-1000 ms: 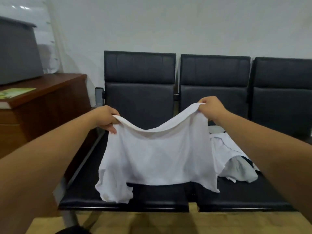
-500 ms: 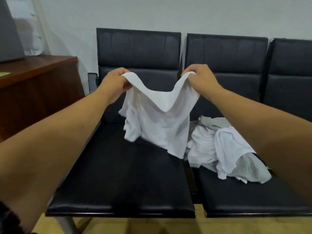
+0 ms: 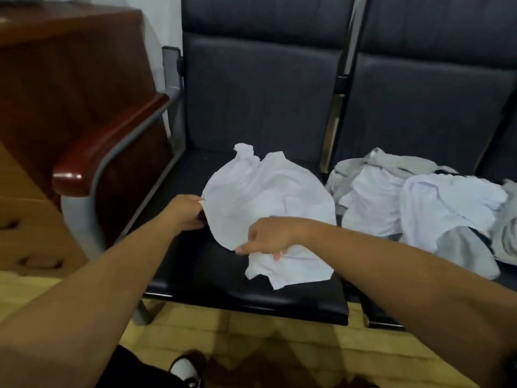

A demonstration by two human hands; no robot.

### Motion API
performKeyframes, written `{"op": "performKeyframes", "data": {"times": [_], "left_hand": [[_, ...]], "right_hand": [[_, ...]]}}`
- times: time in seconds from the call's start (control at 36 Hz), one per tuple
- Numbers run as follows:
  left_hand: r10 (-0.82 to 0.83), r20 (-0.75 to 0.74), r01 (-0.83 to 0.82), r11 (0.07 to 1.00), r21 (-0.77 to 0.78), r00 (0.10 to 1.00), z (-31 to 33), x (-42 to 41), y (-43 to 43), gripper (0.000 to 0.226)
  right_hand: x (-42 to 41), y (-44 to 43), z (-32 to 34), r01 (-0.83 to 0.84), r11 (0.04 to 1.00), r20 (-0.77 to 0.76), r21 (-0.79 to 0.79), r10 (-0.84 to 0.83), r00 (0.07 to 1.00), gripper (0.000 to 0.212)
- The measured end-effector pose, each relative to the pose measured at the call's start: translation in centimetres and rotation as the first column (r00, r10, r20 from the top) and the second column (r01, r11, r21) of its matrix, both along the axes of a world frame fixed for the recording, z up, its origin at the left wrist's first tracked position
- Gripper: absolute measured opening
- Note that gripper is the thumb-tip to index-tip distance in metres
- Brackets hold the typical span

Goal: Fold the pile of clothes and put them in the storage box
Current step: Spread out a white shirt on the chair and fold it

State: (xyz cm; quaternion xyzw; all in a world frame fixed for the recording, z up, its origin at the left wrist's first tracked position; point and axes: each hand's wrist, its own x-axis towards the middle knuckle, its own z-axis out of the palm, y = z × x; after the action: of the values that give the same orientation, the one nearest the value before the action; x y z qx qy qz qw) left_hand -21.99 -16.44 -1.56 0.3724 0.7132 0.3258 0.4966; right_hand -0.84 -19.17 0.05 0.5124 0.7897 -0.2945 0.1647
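Grips the left edge of a white shirt (image 3: 268, 197) with the left hand (image 3: 188, 212), fingers curled round the cloth. Pinches the shirt's near edge with the right hand (image 3: 268, 236), knuckles up, fingertips tucked into the fabric. Keeps the two hands apart, each clamped on its own part of the same shirt, both low over the seat.

Lies crumpled on the black seat (image 3: 195, 275) of the left chair, toward its right side. Runs lengthwise from back to front: a twisted end points at the backrest (image 3: 260, 93), a wrinkled flap reaches toward the seat's front edge below the right hand.

Sits just beside a pile of clothes (image 3: 419, 208), white and grey, heaped on the neighbouring seat to the right.

Shows a row of black padded chairs with a reddish wooden armrest (image 3: 112, 144) on a grey metal frame at the left end, a brown wooden cabinet (image 3: 70, 65) beyond it, a yellowish floor (image 3: 223, 331) below and a black-and-white shoe (image 3: 181, 369) at the bottom edge.
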Motion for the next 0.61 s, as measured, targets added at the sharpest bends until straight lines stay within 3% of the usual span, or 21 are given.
{"op": "performKeyframes", "data": {"times": [0.08,0.17,0.22,0.28,0.36,0.5,0.61], "left_hand": [[0.065,0.038,-0.066,0.998,0.02,0.997,1.1,1.3,0.7,0.021],[0.16,0.147,-0.148,0.985,-0.089,0.976,1.7,2.6,0.6,0.012],[0.149,0.218,-0.131,0.987,-0.092,0.965,1.6,3.1,0.7,0.005],[0.133,0.223,-0.118,0.99,-0.076,0.966,1.0,2.7,1.3,0.016],[0.054,0.102,-0.044,0.994,-0.098,0.993,-0.4,1.7,3.0,0.026],[-0.032,-0.201,0.006,0.991,-0.133,0.979,-2.2,1.3,5.4,0.019],[0.012,-0.289,-0.034,0.997,-0.069,0.957,-3.2,1.0,6.0,0.019]], "right_hand": [[0.5,4.2,0.1,0.292,0.947,-0.251,0.137,-0.252,0.935,0.047],[1.9,9.3,-1.3,0.387,0.831,-0.251,0.4,-0.307,0.918,0.03],[2.5,12.5,-2.4,0.422,0.787,-0.224,0.45,-0.358,0.907,0.023],[2.7,15.3,-3.1,0.447,0.762,-0.235,0.468,-0.38,0.895,0.025],[2.5,18.8,-3.4,0.453,0.746,-0.256,0.487,-0.374,0.891,0.046],[1.4,23.0,-4.1,0.402,0.81,-0.284,0.427,-0.302,0.91,0.057],[1.6,24.8,-5.6,0.297,0.832,-0.126,0.468,-0.27,0.955,0.058]]}}
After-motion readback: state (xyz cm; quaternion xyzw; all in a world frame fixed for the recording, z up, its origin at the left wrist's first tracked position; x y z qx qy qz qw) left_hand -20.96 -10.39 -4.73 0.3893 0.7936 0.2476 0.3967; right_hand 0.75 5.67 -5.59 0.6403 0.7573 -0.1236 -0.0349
